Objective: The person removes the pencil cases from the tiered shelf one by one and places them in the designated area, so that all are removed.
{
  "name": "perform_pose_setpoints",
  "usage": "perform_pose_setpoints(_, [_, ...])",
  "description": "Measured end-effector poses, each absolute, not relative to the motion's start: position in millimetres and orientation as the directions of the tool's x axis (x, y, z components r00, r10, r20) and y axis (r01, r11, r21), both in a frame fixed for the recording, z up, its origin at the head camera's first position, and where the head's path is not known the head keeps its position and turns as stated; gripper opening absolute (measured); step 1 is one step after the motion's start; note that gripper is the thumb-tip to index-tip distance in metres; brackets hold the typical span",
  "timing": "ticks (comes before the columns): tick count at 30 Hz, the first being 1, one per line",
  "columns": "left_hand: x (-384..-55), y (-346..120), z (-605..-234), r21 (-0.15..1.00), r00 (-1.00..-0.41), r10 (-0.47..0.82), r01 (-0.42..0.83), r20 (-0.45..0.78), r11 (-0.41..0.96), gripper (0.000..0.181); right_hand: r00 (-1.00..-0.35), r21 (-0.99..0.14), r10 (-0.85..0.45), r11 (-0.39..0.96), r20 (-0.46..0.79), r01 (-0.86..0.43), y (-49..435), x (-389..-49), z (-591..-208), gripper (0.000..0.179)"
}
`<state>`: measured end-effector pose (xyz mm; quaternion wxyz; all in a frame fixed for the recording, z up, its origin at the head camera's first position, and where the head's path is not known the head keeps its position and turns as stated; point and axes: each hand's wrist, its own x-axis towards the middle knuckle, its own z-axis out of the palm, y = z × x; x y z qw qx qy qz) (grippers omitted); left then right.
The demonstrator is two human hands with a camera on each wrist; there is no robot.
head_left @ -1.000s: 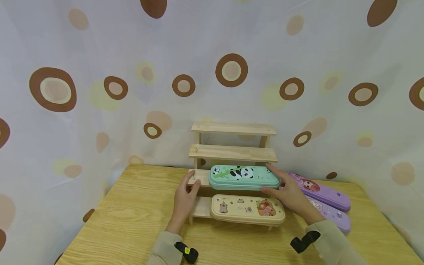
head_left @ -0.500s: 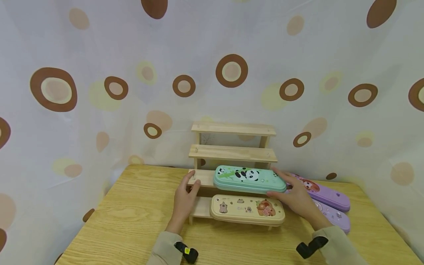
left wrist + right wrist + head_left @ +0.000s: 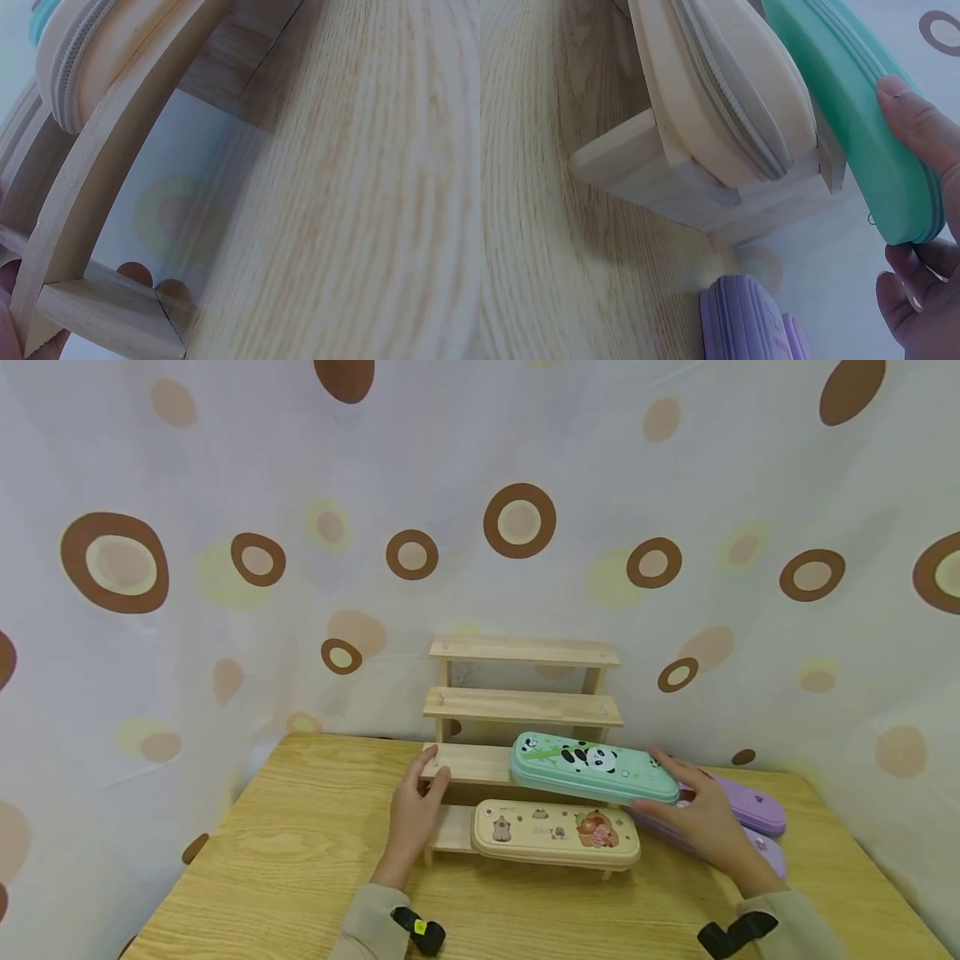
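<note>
My right hand [image 3: 705,822] pinches the right end of a mint-green zip pencil case [image 3: 592,768] with a panda print. In the right wrist view the thumb lies on one side of the mint case [image 3: 855,112] and the fingers curl at its end. Its left part lies over the second step from the bottom of a wooden tiered shelf [image 3: 525,706], while the right end juts past the side, angled toward the front. My left hand [image 3: 412,818] grips the left end of that same step. On the lowest step lies a cream pencil case [image 3: 555,835] with animal and fruit prints.
Two purple pencil cases, an upper one [image 3: 750,806] and a front one [image 3: 768,856], lie overlapping on the wood-grain table [image 3: 315,843] right of the shelf, partly behind my right hand. A patterned curtain [image 3: 585,460] hangs close behind the shelf.
My right hand has drawn the mint pencil case rightward along the step, its right end now turned further forward. The left hand keeps its grip on the shelf.
</note>
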<state>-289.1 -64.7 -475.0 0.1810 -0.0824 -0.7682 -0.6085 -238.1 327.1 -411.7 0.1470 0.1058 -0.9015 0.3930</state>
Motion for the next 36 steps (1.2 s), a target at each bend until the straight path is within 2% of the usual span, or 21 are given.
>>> perform_pose_setpoints(10, [-289,-65,-475,0.906,-0.922,-0.094,0.345,0.376,0.244,0.048,-0.941,-0.697,-0.050,0.659,0.336,-0.284,347,-225,-414,0.080])
perform_pose_setpoints(22, [-290,-65,-475,0.908,-0.923,-0.095,0.342,0.373,0.240,0.047,-0.914,-0.668,-0.005,0.680,0.407,-0.301,373,-208,-418,0.078])
perform_pose_setpoints(36, [-288,-65,-472,0.916,-0.927,-0.098,0.334,0.362,0.224,0.047,-0.954,-0.689,0.114,0.716,0.276,-0.113,404,-185,-422,0.081])
